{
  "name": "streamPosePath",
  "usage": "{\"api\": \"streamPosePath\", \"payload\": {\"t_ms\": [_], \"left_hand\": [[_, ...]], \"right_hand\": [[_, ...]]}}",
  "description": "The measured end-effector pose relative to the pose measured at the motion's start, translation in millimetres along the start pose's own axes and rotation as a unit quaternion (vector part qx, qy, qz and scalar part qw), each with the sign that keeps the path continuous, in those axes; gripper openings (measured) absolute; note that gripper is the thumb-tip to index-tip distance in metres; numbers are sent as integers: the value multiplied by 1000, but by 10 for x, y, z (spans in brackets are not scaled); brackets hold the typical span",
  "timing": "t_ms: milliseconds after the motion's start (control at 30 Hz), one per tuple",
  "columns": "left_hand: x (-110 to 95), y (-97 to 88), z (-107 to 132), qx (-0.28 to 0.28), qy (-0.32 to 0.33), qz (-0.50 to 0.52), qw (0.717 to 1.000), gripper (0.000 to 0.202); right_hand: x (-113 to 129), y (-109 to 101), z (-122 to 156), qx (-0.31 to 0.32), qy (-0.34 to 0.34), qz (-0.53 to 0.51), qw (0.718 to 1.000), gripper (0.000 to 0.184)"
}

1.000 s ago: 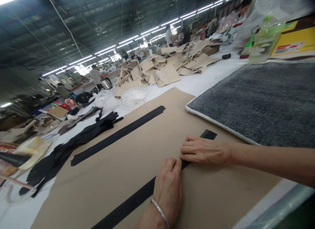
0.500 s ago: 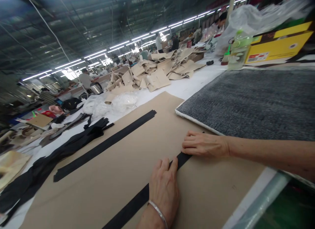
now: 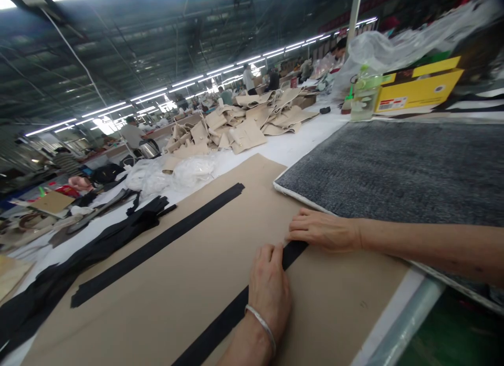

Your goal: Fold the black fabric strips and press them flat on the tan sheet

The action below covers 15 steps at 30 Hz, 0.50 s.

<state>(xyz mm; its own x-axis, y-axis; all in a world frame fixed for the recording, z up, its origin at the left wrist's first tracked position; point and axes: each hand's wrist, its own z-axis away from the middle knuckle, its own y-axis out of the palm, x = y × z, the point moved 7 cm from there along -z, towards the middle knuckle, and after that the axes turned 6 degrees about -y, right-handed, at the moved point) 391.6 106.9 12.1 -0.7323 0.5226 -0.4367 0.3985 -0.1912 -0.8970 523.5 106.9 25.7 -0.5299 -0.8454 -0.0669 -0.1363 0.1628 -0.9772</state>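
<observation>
Black fabric strip (image 3: pixel 228 319) is being pressed on brown cardboard (image 3: pixel 177 287) by open, empty left hand (image 3: pixel 270 292) and right hand (image 3: pixel 325 230); even pressure being needed.

I read the near strip (image 3: pixel 228 316) lying on the cardboard sheet (image 3: pixel 189 287), under both hands. From the left hand (image 3: pixel 270 292), the right hand (image 3: pixel 323 230) sits at two o'clock with the mat (image 3: pixel 394 171) beyond it. The second strip (image 3: pixel 157 245) is at ten and the heap of cut pieces (image 3: pixel 244 127) at twelve, behind the sheet.

Light: ceiling tubes (image 3: pixel 173 86) are shining bright, even.
Glare: the tubes are blowing out white.
Shadows: faint ones are falling on the cardboard (image 3: pixel 189 282).
Edges: lines are bending, corners blurring.
</observation>
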Motion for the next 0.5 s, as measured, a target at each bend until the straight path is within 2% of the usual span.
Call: {"api": "streamPosePath", "payload": {"t_ms": [233, 500], "left_hand": [[-116, 97, -83, 25, 21, -69, 997, 41], [-239, 113, -132, 41, 52, -156, 986, 49]], "right_hand": [[-21, 7, 18, 18, -28, 26, 999, 18], [-18, -41, 148, 33, -36, 65, 997, 21]]}}
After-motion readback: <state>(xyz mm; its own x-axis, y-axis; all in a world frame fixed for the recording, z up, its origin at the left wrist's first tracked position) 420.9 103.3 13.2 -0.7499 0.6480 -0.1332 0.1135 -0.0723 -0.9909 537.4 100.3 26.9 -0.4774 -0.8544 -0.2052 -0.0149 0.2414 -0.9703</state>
